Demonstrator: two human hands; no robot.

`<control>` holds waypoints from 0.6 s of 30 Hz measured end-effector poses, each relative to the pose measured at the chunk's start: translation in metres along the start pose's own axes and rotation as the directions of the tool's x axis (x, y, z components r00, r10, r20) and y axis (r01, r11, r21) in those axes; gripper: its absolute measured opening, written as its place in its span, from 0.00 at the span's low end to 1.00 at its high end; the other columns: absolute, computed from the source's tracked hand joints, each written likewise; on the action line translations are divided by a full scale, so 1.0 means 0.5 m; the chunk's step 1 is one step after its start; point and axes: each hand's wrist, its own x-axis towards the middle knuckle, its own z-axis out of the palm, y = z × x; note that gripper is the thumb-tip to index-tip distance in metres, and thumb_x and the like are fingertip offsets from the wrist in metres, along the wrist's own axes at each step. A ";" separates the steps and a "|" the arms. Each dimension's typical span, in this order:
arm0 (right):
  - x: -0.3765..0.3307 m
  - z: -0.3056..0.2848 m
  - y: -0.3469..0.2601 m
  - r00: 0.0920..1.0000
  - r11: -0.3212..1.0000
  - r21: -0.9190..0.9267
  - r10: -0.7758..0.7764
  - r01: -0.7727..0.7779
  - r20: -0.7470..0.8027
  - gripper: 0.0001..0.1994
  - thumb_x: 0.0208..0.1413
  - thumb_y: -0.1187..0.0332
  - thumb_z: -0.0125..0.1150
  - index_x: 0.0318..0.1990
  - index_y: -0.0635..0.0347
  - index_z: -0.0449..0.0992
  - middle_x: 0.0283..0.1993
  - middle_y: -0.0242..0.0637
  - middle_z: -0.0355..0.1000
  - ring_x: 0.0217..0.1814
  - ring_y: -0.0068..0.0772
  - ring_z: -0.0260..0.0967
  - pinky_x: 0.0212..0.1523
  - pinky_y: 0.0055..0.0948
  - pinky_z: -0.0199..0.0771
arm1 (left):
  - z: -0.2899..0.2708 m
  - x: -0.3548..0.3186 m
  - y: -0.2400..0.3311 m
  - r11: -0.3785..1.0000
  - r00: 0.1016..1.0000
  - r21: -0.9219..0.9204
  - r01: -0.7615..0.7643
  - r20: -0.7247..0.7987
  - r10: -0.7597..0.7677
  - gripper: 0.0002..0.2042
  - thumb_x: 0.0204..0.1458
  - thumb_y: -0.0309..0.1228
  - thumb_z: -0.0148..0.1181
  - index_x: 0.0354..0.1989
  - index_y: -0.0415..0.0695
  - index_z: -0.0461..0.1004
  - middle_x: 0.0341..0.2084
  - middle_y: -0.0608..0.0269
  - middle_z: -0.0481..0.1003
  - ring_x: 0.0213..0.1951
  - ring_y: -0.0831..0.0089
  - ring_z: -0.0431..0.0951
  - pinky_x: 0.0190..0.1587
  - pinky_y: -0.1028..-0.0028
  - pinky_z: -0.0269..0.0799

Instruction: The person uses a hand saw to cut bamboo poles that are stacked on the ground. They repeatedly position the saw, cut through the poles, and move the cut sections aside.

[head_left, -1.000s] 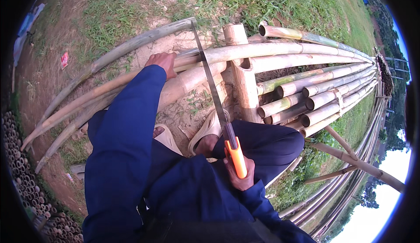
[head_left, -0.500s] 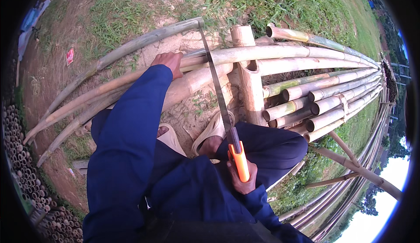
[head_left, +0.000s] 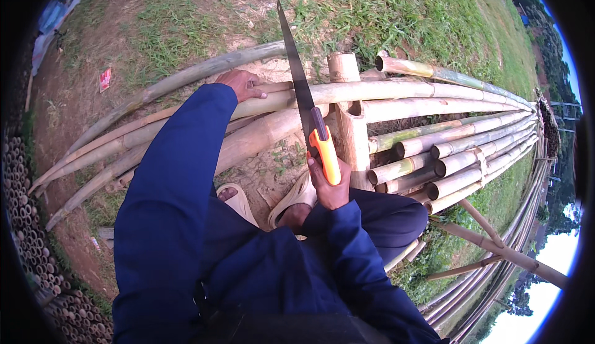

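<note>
My right hand (head_left: 330, 186) is closed around the orange-and-yellow handle of a handsaw (head_left: 297, 65). The saw's long toothed blade lies across a pale bamboo pole (head_left: 372, 90), with its tip well past the pole on the far side. To the left of the blade, my left hand (head_left: 240, 85) grips the bamboo, fingers over the top and thumb on the near side. A short thin length of bamboo (head_left: 276, 87) shows between that hand and the blade. Just right of the cut, the pole rests against upright bamboo posts (head_left: 353, 142). Whether the blade has bitten in cannot be made out.
Several cut bamboo poles (head_left: 446, 186) are stacked at the right. A curved greenish pole (head_left: 198, 68) lies beyond my left hand. My sandalled feet (head_left: 291, 198) are below the work. Many bamboo ends (head_left: 37, 245) are piled at the far left, and grass (head_left: 384, 15) stretches ahead.
My right hand has pushed the saw forward and away from me, so the handle is now close to the pole and the tip reaches farther out. My left hand still grips the bamboo.
</note>
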 end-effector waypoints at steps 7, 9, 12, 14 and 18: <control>-0.008 0.019 0.020 0.982 0.981 -0.088 -0.179 0.173 -0.059 0.08 0.61 0.72 0.68 0.41 0.69 0.80 0.29 0.36 0.77 0.30 0.23 0.71 0.34 0.27 0.73 | 0.030 0.010 -0.013 0.961 0.830 0.262 0.088 -0.552 0.074 0.28 0.51 0.56 0.69 0.53 0.48 0.79 0.52 0.55 0.78 0.58 0.56 0.75 0.60 0.57 0.68; -0.008 0.022 0.026 0.977 0.977 -0.097 -0.197 0.189 -0.079 0.08 0.60 0.72 0.68 0.40 0.69 0.79 0.29 0.38 0.77 0.30 0.24 0.72 0.33 0.28 0.73 | 0.040 -0.012 0.026 0.976 0.923 0.216 -0.029 -0.369 0.109 0.31 0.50 0.55 0.70 0.56 0.46 0.76 0.55 0.54 0.76 0.61 0.58 0.73 0.61 0.58 0.67; -0.010 0.019 0.018 0.981 0.974 -0.139 -0.188 0.179 -0.055 0.08 0.60 0.72 0.69 0.37 0.70 0.79 0.28 0.41 0.77 0.29 0.26 0.73 0.32 0.30 0.73 | 0.070 -0.056 0.080 0.951 0.985 0.304 -0.051 -0.140 0.097 0.33 0.49 0.53 0.71 0.57 0.43 0.73 0.53 0.49 0.77 0.58 0.55 0.76 0.59 0.57 0.69; -0.008 0.025 0.010 0.979 0.969 -0.168 -0.196 0.183 -0.062 0.08 0.60 0.72 0.69 0.36 0.69 0.78 0.27 0.43 0.76 0.28 0.27 0.72 0.32 0.31 0.73 | 0.073 -0.047 0.075 0.948 0.999 0.317 0.000 -0.032 0.010 0.29 0.49 0.49 0.70 0.53 0.41 0.73 0.44 0.45 0.80 0.50 0.48 0.80 0.53 0.53 0.74; -0.081 0.005 0.020 0.988 0.975 -0.181 -0.142 0.130 -0.054 0.08 0.59 0.73 0.68 0.35 0.69 0.78 0.26 0.43 0.75 0.27 0.29 0.71 0.32 0.32 0.72 | 0.081 -0.052 0.072 0.940 0.999 0.338 0.046 -0.043 -0.033 0.26 0.47 0.41 0.70 0.52 0.41 0.72 0.40 0.46 0.83 0.46 0.48 0.83 0.51 0.53 0.75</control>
